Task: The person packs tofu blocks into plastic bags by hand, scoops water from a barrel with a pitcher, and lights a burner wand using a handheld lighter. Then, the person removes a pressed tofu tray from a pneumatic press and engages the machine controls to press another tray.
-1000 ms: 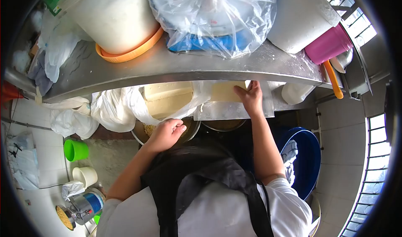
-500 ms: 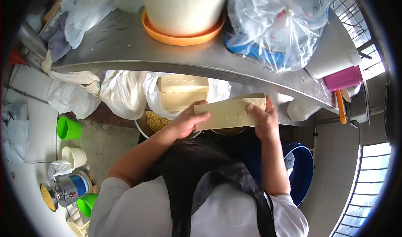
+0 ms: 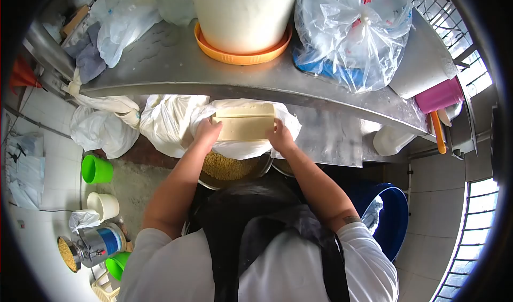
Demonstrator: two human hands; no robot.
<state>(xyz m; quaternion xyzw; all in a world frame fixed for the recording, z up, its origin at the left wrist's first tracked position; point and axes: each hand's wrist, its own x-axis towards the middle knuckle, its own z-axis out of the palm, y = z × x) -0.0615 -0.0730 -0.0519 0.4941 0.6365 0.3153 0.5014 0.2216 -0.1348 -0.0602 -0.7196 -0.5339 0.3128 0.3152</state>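
Note:
My left hand (image 3: 207, 132) and my right hand (image 3: 281, 137) grip the two short ends of a pale yellow tofu slab (image 3: 247, 129). The slab lies level at the mouth of a white plastic bag (image 3: 238, 151), alongside another tofu slab (image 3: 246, 111) just behind it. Thumbs rest near the top edges, while most fingers are hidden down the sides. Whether the held slab sits on something below is hidden. Under the bag's front edge shows a metal bowl (image 3: 265, 169) of yellow, bean-like grains (image 3: 227, 166).
Overhead, a metal shelf (image 3: 160, 61) carries a white bucket (image 3: 243, 19) in an orange dish and a clear plastic bag (image 3: 352, 40). Full white bags (image 3: 168, 120) stand to the left. A blue barrel (image 3: 398, 216) is at right; green buckets (image 3: 97, 169) stand on the floor at left.
The tofu slab has moved left and away from me, from a tilted hold in front of the bag to lying level beside the other slab. Both hands moved with it.

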